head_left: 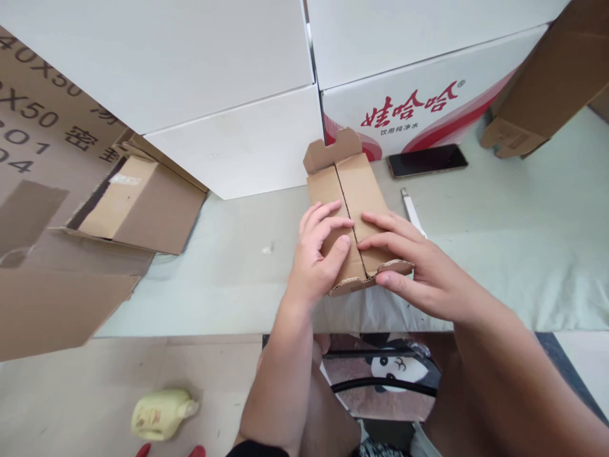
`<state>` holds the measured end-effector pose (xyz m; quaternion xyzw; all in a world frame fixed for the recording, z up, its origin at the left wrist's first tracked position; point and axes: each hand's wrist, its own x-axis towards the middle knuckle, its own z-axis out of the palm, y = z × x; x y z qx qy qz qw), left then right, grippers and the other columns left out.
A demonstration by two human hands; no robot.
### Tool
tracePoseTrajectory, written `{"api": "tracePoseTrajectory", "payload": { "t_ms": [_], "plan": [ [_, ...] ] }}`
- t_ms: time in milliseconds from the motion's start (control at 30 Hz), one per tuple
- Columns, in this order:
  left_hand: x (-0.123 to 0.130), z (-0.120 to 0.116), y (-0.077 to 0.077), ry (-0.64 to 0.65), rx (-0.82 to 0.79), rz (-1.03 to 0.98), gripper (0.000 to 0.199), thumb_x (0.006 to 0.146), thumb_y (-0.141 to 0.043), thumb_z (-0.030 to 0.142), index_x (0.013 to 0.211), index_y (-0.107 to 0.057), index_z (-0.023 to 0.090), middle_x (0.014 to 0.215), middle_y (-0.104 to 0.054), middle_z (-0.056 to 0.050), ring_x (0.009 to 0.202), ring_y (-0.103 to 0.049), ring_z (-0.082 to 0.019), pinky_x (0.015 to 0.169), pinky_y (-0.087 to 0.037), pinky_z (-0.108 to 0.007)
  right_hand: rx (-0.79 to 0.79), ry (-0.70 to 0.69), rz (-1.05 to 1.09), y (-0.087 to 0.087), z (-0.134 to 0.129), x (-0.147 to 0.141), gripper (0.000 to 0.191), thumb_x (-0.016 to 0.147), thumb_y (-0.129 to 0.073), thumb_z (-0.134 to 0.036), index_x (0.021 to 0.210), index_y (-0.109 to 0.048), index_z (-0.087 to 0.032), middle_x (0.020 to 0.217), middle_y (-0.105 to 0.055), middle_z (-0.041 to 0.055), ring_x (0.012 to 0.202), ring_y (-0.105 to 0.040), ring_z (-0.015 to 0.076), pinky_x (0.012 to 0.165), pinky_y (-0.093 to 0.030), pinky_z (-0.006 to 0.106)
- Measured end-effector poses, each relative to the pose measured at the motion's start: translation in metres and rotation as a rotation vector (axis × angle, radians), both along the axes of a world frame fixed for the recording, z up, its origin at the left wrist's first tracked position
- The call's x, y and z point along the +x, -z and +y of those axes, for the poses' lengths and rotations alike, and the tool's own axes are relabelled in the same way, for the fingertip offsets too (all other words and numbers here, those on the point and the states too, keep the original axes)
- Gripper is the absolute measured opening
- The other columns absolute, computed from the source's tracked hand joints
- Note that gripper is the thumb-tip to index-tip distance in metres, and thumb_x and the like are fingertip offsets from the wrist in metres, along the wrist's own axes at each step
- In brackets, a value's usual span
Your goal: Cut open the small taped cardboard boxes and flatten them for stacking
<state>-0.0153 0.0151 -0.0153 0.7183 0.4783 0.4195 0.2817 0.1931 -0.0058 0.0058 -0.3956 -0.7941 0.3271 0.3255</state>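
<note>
One L hand [314, 254] & one R hand [412, 260] lie, fingers spread apart, atop 1 sm. cardboard box [365, 193], nr front edge of the table [247, 273]. Farther back I see 1 phone [428, 160], w/ 1 slim white tool [413, 212] btwn it & R hand.

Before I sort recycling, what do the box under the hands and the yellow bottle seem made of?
Box: matte brown corrugated cardboard, judging by its layered cut edges. Yellow bottle: probably plastic, given its rounded, moulded-looking body; finish perhaps satin.

Brown carton [359, 190], pale green cloth [238, 266]
</note>
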Motion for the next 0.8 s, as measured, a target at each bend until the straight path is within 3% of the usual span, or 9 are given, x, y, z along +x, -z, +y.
{"api": "tracePoseTrajectory", "payload": {
  "t_ms": [800],
  "plan": [
    [0.0001, -0.0013, -0.0022, -0.019, -0.004, -0.006, 0.028, 0.097, -0.055, 0.046, 0.104, -0.073, 0.026, 0.143, -0.066, -0.007, 0.150, -0.043, -0.031, 0.125, -0.035, -0.059, 0.017, 0.004, 0.003, 0.0015, 0.0009, 0.0006, 0.045, 0.097, -0.055, -0.062, 0.116, -0.067, -0.023, 0.153, -0.056, 0.0188, 0.150, -0.045, 0.0337, 0.126, -0.029, 0.067]
  ]
}}
